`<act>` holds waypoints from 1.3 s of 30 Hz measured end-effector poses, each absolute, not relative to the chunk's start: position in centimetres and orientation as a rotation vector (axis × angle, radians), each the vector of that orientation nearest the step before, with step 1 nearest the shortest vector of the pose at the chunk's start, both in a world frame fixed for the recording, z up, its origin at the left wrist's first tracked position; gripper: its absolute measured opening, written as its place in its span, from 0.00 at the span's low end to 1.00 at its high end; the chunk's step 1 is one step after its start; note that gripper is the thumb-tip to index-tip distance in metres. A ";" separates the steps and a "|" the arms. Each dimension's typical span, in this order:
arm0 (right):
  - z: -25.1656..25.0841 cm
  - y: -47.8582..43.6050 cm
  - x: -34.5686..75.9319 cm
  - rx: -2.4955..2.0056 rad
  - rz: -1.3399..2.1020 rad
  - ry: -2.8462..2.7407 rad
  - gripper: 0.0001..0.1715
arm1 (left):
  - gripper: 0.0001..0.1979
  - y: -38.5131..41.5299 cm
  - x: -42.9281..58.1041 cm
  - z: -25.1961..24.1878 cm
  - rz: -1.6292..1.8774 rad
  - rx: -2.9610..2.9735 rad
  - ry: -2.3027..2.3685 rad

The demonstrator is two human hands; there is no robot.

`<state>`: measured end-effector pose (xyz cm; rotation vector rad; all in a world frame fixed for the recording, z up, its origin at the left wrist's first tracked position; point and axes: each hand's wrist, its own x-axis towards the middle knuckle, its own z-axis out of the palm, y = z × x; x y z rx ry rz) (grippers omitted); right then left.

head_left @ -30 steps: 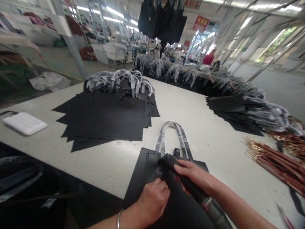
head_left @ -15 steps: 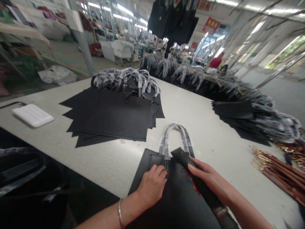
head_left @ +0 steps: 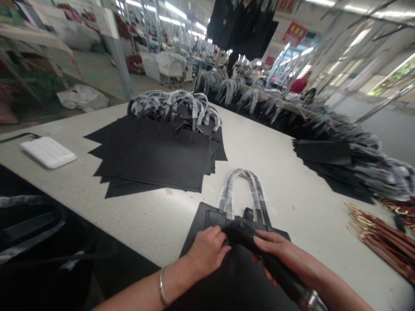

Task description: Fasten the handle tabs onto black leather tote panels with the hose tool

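Note:
A black tote bag point(head_left: 207, 214) lies in front of me, its upright handles point(head_left: 228, 190) wrapped in clear film. My left hand point(head_left: 207, 248) is closed on the bag's front below the left handle base, its fingertips pinched together; the exact part between them is hidden. Wrapped around a long black handheld tool point(head_left: 275, 259) with a metal fitting at its rear, my right hand point(head_left: 272, 250) holds it slanted over the bag. The tool's front end is beside my left fingertips, close to the bag's surface; whether it touches I cannot tell.
A fanned stack of black bags point(head_left: 155, 151) occupies the pale table point(head_left: 259, 153). A white flat device point(head_left: 48, 152) with a cord lies left. At right are more black bags point(head_left: 327, 155) and brown straps point(head_left: 382, 233) with gold clasps. Bags with wrapped handles line the far edge.
My right hand has brought the tool's front end left and down, from near the right handle to beside my left fingertips. My left hand has stayed closed at nearly the same spot.

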<state>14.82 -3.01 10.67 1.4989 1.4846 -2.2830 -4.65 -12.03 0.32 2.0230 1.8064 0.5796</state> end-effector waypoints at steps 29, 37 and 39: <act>11.0 -2.5 12.9 1.599 -2.104 1.633 0.37 | 0.29 -5.6 -8.3 1.3 0.613 1.445 1.375; 10.3 -2.6 12.5 1.774 -2.061 1.743 0.35 | 0.31 -6.3 -7.9 0.9 0.624 1.400 1.526; 10.6 -2.5 12.3 1.870 -2.033 1.865 0.36 | 0.25 -8.1 -7.4 1.1 0.702 1.458 1.652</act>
